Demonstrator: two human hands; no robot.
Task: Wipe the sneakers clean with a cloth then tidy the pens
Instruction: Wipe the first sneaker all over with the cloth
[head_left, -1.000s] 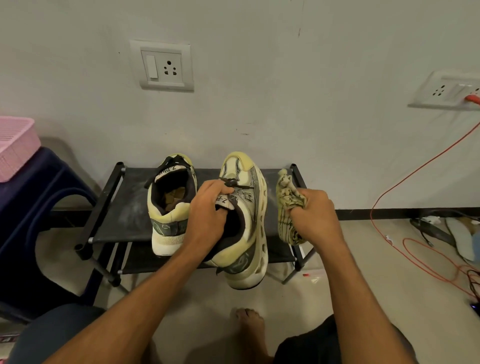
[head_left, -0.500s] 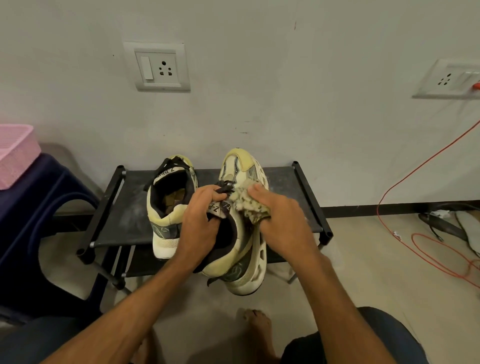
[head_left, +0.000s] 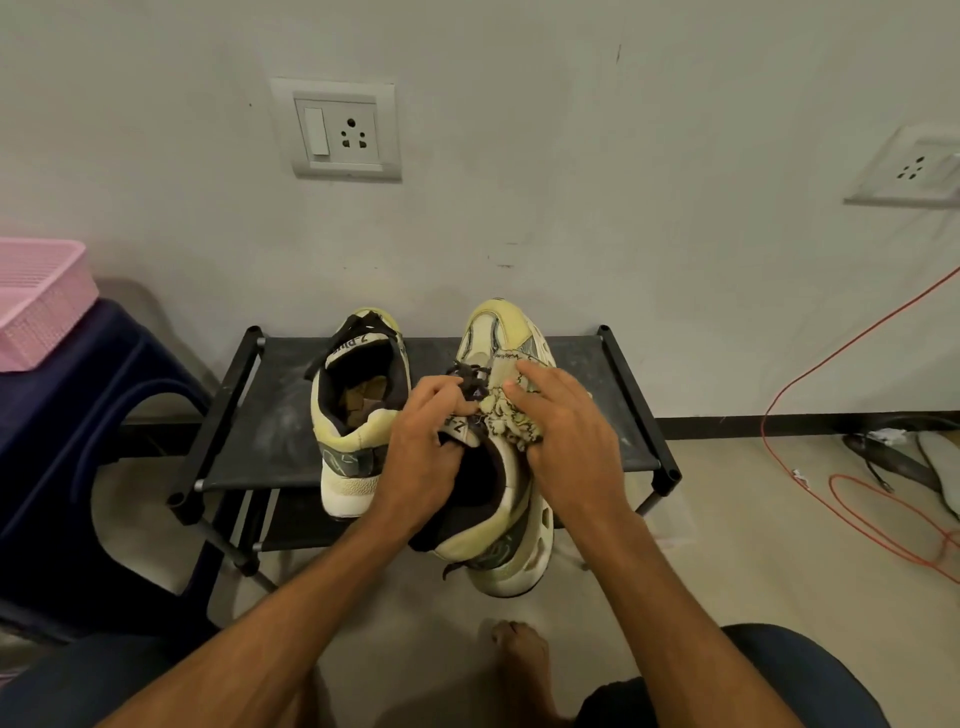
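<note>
Seated at low black shoe rack, against the wall.

- Left hand: fingers clenched round the tongue and collar of the lifted sneaker. Toe points at the wall over the top shelf; heel hangs out past the rack's front rail.
- Right hand: fingers laid nearly straight over a bunched pale cloth, pressing it onto the upper just beside the dark laces. Thumb possibly hooks the wad; cannot tell from this angle.
- Second sneaker: upright on the top shelf, just left of the lifted one, untouched.
- Pens: none in view.

Judgement: wiping of the first shoe is under way, second shoe and pens not yet begun.

Risks:
- The hold is on soft tongue and collar only. A firm push from the cloth could twist the shoe in that grip or drop the heel toward the bare foot below.
- Loose weave may snag on the laces and drag them out.
- A wide stroke leftward could knock the second sneaker off the shelf.
</note>
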